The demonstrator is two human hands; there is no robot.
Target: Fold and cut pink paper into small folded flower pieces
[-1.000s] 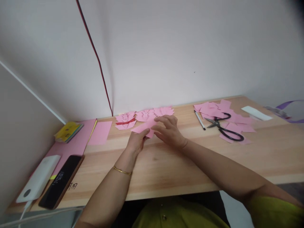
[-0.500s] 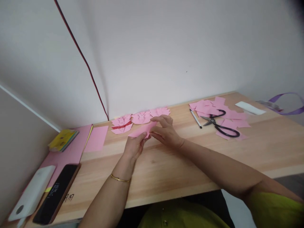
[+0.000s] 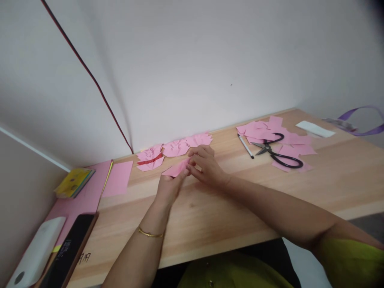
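Observation:
A folded piece of pink paper [image 3: 175, 170] is held between my two hands above the middle of the table. My left hand [image 3: 171, 184] pinches its lower edge with the thumb on top. My right hand [image 3: 205, 166] closes thumb and fingertips on the right end of the same paper, and the fingers partly hide it. Just beyond the hands, cut pink paper pieces with jagged edges [image 3: 176, 148] lie in a row by the wall. A red strip [image 3: 150, 159] crosses the leftmost piece.
Black-handled scissors [image 3: 268, 149] rest over scattered pink paper scraps [image 3: 258, 130] at the right, beside a white pen [image 3: 246, 147]. A white strip [image 3: 315, 129] lies farther right. To the left are pink sheets [image 3: 118, 180], a yellow packet [image 3: 74, 183], a phone [image 3: 69, 252] and a white power bank [image 3: 37, 252].
My fingers have drawn closer together on the pink paper, and less of it shows now. The whole view has shifted slightly.

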